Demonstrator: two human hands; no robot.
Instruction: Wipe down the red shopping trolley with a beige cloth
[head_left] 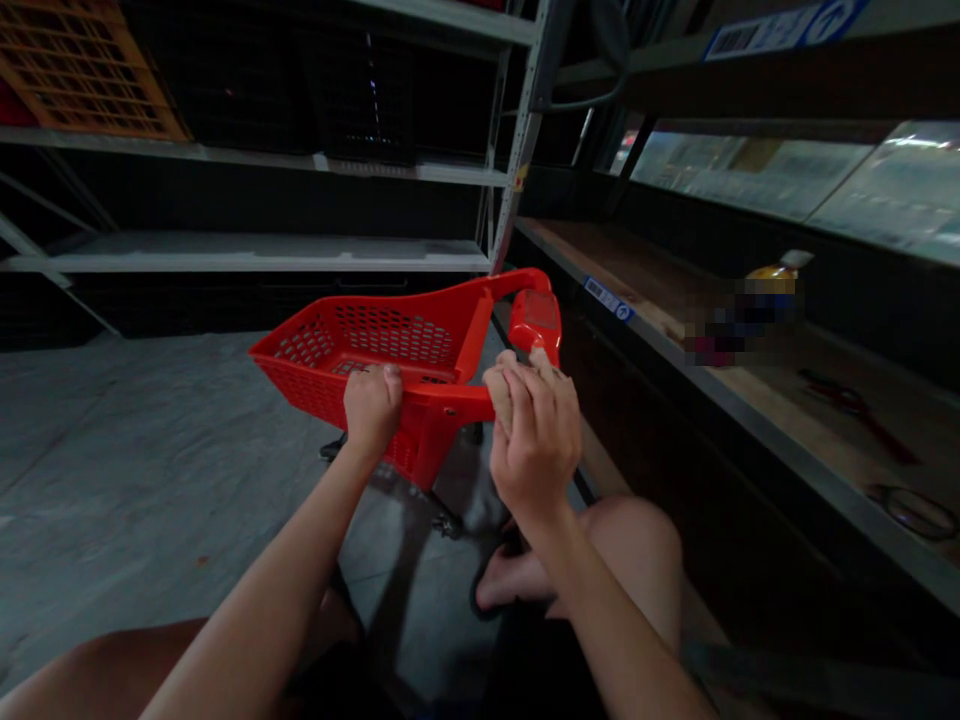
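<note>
A red plastic shopping cart [442, 340] with perforated basket walls stands on wheels in front of my knees. My left hand [371, 405] is closed around the near rim of its basket, thumb on top. With bent fingers, my right hand [536, 430] presses a crumpled beige cloth [501, 388] against the near end of the cart's handle frame. Parts of the cloth stick out on both sides of the fingers, and the palm hides the rest. Just beyond that hand is the rounded red handle part with a panel [537, 312].
On the right, a wooden shelf [652, 280] holds a bottle with a yellow top [780, 272], red-handled pliers [847, 398] and glasses [915, 510]. A white metal rack [262, 252] stands behind the cart, bearing an orange crate [90, 65]. Grey concrete floor [150, 450] lies left.
</note>
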